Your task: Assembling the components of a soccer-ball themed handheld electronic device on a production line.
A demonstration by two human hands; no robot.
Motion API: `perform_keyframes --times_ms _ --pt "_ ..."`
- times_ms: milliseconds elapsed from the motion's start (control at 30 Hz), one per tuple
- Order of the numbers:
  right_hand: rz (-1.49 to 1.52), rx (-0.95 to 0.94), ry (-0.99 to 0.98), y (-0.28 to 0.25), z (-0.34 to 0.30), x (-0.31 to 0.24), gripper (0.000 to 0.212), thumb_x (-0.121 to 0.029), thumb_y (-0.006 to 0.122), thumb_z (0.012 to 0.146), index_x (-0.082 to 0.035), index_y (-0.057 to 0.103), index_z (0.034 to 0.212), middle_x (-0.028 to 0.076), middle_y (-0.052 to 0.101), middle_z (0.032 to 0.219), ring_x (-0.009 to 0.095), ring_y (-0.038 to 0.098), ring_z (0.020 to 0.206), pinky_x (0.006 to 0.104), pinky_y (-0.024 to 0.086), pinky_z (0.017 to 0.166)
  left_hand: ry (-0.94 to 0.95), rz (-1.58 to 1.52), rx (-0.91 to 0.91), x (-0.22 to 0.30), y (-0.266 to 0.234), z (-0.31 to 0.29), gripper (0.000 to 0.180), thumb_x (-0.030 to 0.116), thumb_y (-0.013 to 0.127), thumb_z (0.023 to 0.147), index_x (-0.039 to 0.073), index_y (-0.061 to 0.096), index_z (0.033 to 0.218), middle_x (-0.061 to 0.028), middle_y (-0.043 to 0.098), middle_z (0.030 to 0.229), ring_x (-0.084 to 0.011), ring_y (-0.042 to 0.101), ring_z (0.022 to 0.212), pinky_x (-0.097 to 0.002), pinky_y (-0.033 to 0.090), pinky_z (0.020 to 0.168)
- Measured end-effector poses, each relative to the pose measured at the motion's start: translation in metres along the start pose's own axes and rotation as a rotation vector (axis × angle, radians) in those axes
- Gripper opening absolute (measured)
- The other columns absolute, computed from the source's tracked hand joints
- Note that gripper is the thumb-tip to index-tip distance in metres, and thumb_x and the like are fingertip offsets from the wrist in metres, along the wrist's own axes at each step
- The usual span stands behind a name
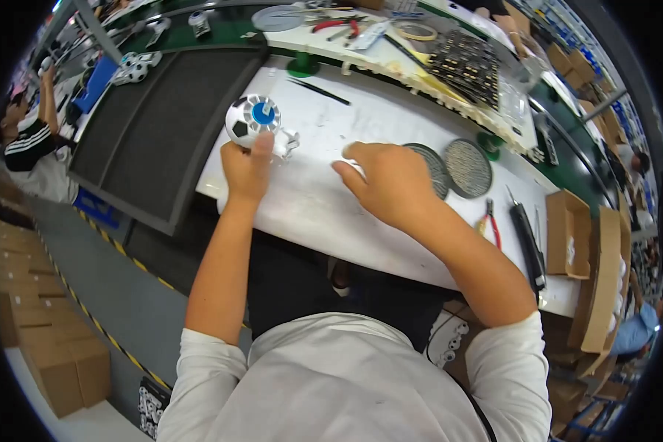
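Observation:
My left hand (247, 173) grips a white and black football-patterned device (239, 121) with a blue round centre, raised over the left side of the white worktable (309, 199). A small white piece (287, 145) shows beside the device, and I cannot tell whether it is joined to it. Over the middle of the table my right hand (396, 180) has its thumb and forefinger apart, with nothing visible between them. Its back partly covers a round dish (436, 168). A second round dish (468, 169), filled with small metal parts, lies to the right.
Black tweezers (320, 91) lie toward the back. Red-handled pliers (491, 223) and a black electric screwdriver (527, 243) are at the right, beside a cardboard box (568, 234). Circuit boards (464, 66) are on the raised shelf. A dark conveyor tray (162, 125) flanks the left.

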State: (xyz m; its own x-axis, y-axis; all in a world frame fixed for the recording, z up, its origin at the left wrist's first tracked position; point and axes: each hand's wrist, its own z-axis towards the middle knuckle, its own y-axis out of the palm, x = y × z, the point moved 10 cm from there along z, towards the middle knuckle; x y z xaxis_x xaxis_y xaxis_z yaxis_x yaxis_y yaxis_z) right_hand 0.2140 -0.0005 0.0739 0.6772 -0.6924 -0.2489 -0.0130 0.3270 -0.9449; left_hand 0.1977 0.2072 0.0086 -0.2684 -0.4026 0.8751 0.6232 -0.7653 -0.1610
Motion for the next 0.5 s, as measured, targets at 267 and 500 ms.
perform_keyframes --times_ms 267,500 --pt "0.141 0.049 -0.263 -0.008 -0.004 -0.032 0.017 -0.023 0.064 0.081 -0.007 0.060 0.077 0.007 0.062 0.077 0.028 0.060 0.078 0.0429 0.047 0.066 -0.639 -1.271 -0.442 0.063 0.054 -0.033 0.083 0.074 0.025 0.090 0.000 0.061 0.093 -0.0139 0.065 0.077 -0.0276 0.063 0.070 -0.0384 0.053 0.066" --pt "0.045 -0.066 -0.663 0.031 0.001 -0.034 0.011 -0.015 0.066 0.073 -0.007 0.060 0.078 0.005 0.059 0.082 0.025 0.056 0.087 0.0383 0.044 0.075 -0.676 -1.304 -0.555 0.089 0.053 -0.062 0.080 0.067 0.020 0.095 -0.002 0.060 0.104 -0.0155 0.065 0.087 -0.0281 0.066 0.077 -0.0384 0.055 0.070"
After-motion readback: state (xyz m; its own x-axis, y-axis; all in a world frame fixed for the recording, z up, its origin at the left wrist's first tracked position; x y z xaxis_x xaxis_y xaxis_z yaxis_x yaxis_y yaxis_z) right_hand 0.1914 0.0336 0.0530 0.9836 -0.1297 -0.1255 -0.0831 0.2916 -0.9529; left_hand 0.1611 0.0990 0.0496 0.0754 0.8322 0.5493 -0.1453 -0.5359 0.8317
